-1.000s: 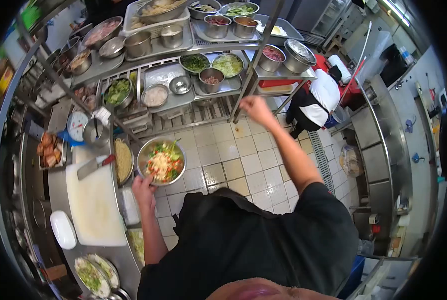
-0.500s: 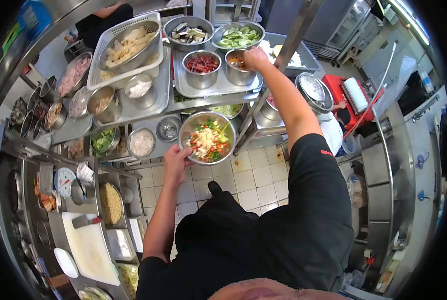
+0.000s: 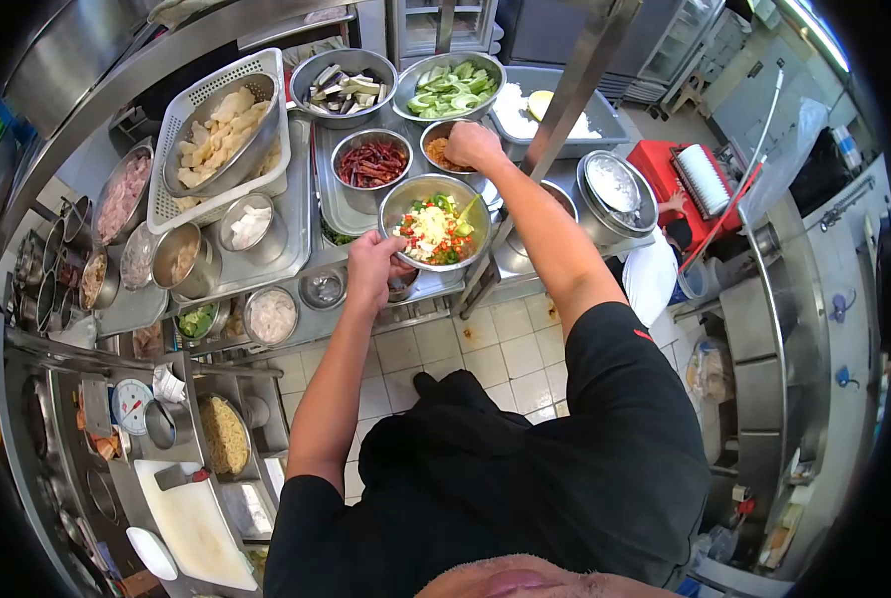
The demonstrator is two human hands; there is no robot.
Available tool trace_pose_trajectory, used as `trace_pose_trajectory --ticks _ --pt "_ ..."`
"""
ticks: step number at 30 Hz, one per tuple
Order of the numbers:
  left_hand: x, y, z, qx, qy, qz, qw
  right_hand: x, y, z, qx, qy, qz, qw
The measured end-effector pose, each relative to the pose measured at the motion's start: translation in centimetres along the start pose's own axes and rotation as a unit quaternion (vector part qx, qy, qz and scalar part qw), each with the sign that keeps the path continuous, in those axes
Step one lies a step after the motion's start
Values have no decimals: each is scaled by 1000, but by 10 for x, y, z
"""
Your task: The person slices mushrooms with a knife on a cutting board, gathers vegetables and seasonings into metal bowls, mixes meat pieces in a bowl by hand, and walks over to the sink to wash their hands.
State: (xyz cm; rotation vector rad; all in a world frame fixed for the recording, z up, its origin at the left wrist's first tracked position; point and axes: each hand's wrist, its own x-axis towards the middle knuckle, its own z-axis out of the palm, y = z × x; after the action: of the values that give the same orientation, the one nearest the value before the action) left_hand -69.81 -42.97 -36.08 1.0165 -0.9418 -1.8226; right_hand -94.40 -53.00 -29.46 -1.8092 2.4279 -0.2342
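Note:
My left hand point(image 3: 373, 267) grips the near-left rim of a steel mixing bowl point(image 3: 417, 189), thumb over the edge. Inside lie chopped red and green pieces under a pale minced heap point(image 3: 433, 221), and a green piece leans on the right side. The bowl is held in front of a steel pot point(image 3: 429, 136) of orange-brown food. Over that pot's right side, my right hand point(image 3: 473, 148) is closed, its fingertips turned down; whatever they pinch is hidden. Left of this pot stands another pot of dried red chillies point(image 3: 370, 164).
Behind are bowls of sliced cucumber point(image 3: 453, 90) and eggplant strips point(image 3: 348, 92). A white basket point(image 3: 171, 110) sits at the left. A metal post point(image 3: 575, 100) rises beside my right forearm. A person's hand point(image 3: 673, 204) shows near a red container point(image 3: 655, 164).
My left hand has brought the mixing bowl up and forward, close to the pots. My right hand remains at the orange-brown food pot. The view has shifted slightly.

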Motion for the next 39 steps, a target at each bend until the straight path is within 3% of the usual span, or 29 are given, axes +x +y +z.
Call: trace_pose_trajectory --ticks 3,9,12,16,20,23,27,34,37,39 --pt "0 3 -1 -1 9 -2 1000 -1 -2 -5 37 -31 40 998" --pt "3 11 0 -7 5 3 1000 -15 8 -26 116 23 111 987" --pt "12 9 -1 -10 -7 8 1000 -30 9 -33 139 66 108 982" --pt "14 10 -2 -12 5 13 1000 -83 -8 -56 139 76 -50 986" --pt "15 5 -7 -5 7 17 1000 -44 1 -27 50 194 10 980" --pt "14 5 -7 2 13 10 1000 -18 0 -13 -23 57 28 998" --pt "15 3 -8 -2 14 11 1000 -16 -11 -15 2 -43 25 999" --pt "16 10 -7 5 2 15 1000 -12 10 -28 117 46 108 986" --pt "19 12 -11 11 -6 8 1000 -35 6 -37 147 78 79 983" --pt "19 11 -14 14 -9 3 1000 -69 -2 -51 156 65 7 986"
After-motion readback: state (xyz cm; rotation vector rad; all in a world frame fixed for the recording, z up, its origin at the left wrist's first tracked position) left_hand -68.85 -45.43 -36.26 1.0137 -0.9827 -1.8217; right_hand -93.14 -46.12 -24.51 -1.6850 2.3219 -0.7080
